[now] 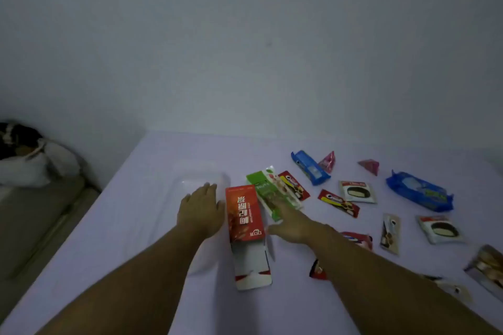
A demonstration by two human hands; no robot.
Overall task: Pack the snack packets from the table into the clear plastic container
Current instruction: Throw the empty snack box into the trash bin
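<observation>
While the tabletop (272, 307) is covered in snacks, the clear container (190, 182) sits on the left with the flat, empty left hand (200, 211) on it. The red box (245, 215) lies just right of it, pointing away. The right hand (292, 221), open too, touches the green packet (265, 190), so it is nearer.

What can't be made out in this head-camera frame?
- Clear plastic container: contents unclear; left hand covers part, plastic nearly invisible.
- Right hand fingertips on green packet: grip blurred.
- Silver packet: cut by right edge.
- Small red wrapper: partly behind right forearm.
</observation>
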